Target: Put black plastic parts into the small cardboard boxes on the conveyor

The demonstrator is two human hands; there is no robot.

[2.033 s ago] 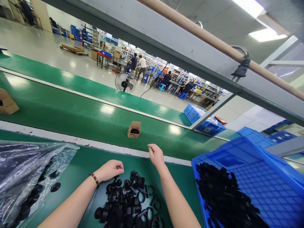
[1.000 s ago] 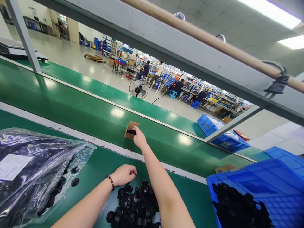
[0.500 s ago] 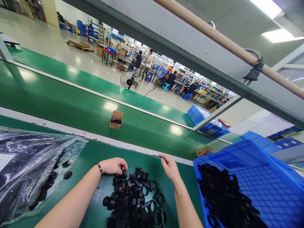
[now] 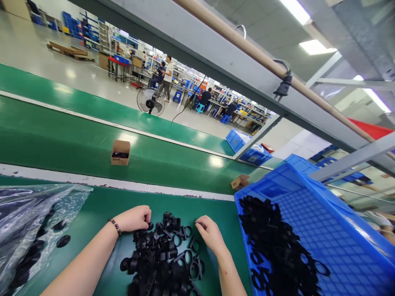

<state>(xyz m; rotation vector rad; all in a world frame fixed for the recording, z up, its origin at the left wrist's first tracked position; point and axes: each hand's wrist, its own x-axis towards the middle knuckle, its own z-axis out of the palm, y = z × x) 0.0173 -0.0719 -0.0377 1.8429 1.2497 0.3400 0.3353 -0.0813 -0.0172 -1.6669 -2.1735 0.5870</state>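
A pile of black plastic parts (image 4: 154, 259), ring-ended pieces and round caps among them, lies on the green work surface (image 4: 106, 209). At its upper left edge my left hand (image 4: 133, 218) has its fingers curled down on a small black round part (image 4: 150, 225). My right hand (image 4: 210, 233) hovers at the right of the pile, apart from it, thumb and fingers drawn together; anything between them is hidden. Several ring-ended pieces (image 4: 194, 269) lie on the pile's right side.
A blue crate (image 4: 348, 234) holding many black parts stands at the right. On the left lies a clear plastic bag (image 4: 69, 201) with black discs; one disc (image 4: 63, 241) lies beside it. Small cardboard boxes (image 4: 120, 161) stand beyond the white ledge (image 4: 123, 183). A metal frame crosses above.
The view has swung to the right. My left hand stays at the pile's upper left edge, fingers more tightly curled. My right hand has come down and nearer the pile, its fingers closer together.
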